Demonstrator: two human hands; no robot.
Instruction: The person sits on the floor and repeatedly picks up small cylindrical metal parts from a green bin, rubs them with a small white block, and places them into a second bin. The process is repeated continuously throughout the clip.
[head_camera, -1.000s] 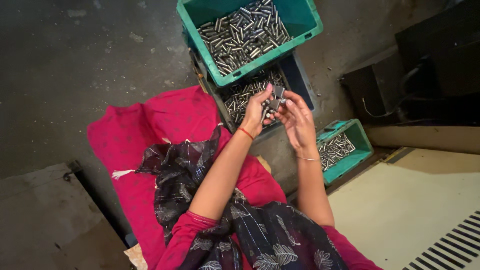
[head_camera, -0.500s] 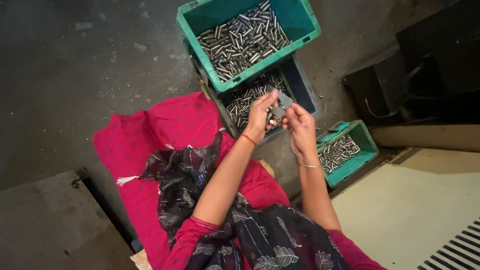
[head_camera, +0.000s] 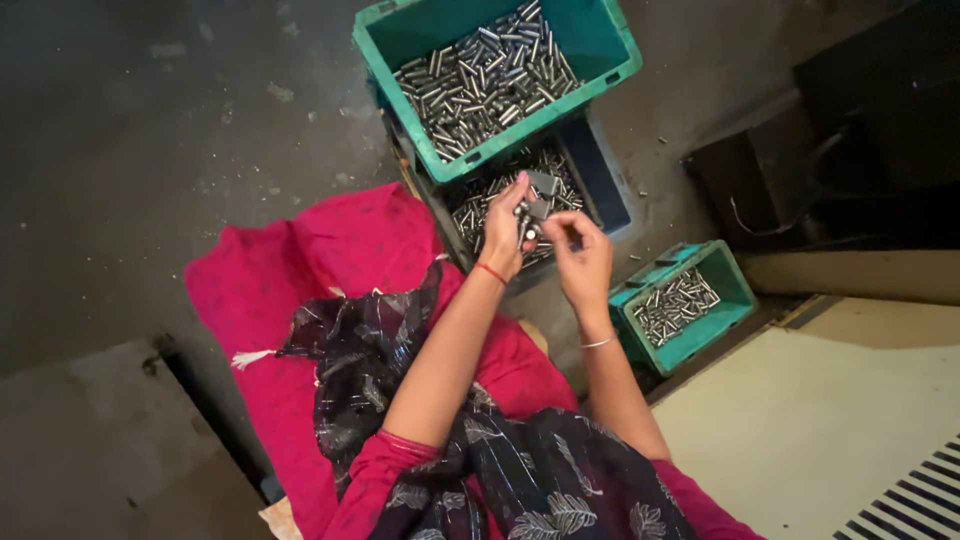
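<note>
My left hand (head_camera: 503, 228) is raised in front of me, fingers closed around a small grey metal block (head_camera: 541, 186) and some short metal pins. My right hand (head_camera: 578, 252) is right beside it, fingertips pinching a small metal pin (head_camera: 532, 234) at the block. Both hands hover over a dark blue crate (head_camera: 603, 178) filled with short silver metal pins. Behind it, a larger green crate (head_camera: 590, 40) holds many more of the same pins.
A small green crate (head_camera: 735, 282) of pins sits on the floor to the right. My pink and black patterned clothing (head_camera: 340, 330) covers my lap. Dark boxes (head_camera: 770, 180) stand at the far right, a pale panel (head_camera: 850, 420) at the lower right, and grey concrete floor on the left.
My hands have stayed together over the blue crate, fingers shifting slightly around the block and pins. The view has moved a little.
</note>
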